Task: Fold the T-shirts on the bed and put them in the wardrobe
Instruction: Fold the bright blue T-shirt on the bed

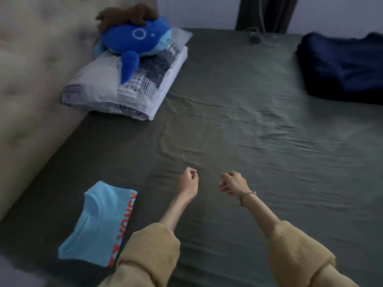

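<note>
Grey-green bed (238, 121): folded light-blue T-shirt (99, 224) lower left, plush whale (134, 42) on pillow (116, 90), navy clothes (342, 67) far right. Left hand (187, 181) and right hand (233, 183) hover, fingers loosely curled, holding nothing.

Head view, person's arms only. Both forearms bare from wrist to roughly mid-forearm. Left sleeve (153, 247): tan-yellow fleece, thick and fuzzy, pushed up so the cuff bunches into a rounded roll. Right sleeve (298, 251): same fabric and colour, also pushed up, with a second fold visible lower down (the cuff looks doubled over). Right wrist carries a thin chain bracelet (247, 193) with a small pale bead or clasp on it; detail too blurred to read. Left hand (187, 180) and right hand (233, 183) ungloved.
</note>
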The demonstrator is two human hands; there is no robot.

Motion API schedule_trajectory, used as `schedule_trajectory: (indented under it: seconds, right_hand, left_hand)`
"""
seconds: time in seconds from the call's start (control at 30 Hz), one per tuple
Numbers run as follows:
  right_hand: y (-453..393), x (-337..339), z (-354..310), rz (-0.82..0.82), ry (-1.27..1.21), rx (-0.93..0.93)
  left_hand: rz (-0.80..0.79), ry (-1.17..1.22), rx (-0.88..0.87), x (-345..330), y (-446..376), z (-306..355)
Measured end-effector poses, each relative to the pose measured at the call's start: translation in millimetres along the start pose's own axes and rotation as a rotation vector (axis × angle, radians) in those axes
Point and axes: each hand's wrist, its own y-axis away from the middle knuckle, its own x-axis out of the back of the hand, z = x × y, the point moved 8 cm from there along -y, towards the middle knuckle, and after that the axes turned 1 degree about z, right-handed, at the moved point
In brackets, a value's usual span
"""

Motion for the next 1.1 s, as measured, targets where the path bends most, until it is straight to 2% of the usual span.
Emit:
schedule_trajectory:
  seconds: [0.23,0.5,0.6,0.77,0.9,1.03,1.1]
  right_hand:
    - [39.3,223.3,79.0,0.238,-0.098,-0.038]
    - [102.2,434.2,222.7,0.491,-0.190,-0.172]
    - [122.7,493.3,284.3,0.523,-0.152,-0.251]
    - [158.3,566.2,361.0,0.583,-0.126,-0.372]
    - [177.3,603.6,422.3,0.644,-0.163,-0.458]
    - [190.3,611.0,474.2,0.652,-0.270,-0.558]
    - [194.6,616.6,486.8,0.744,-0.276,-0.569]
  left_hand:
    - [-0.280,0.058,-0.108,-175.5,65.9,152.1]
    - [-0.594,-0.045,-0.162,-380.3,165.5,255.2]
    - [-0.683,-0.066,-0.171,-445.3,203.3,290.5]
    - [-0.785,-0.135,-0.218,-545.5,253.7,331.0]
    - [-0.838,-0.290,-0.284,-618.3,284.6,342.2]
    - [-0.839,-0.303,-0.185,-666.1,304.4,334.2]
    - [-0.797,-0.324,-0.143,-676.5,306.3,328.1]
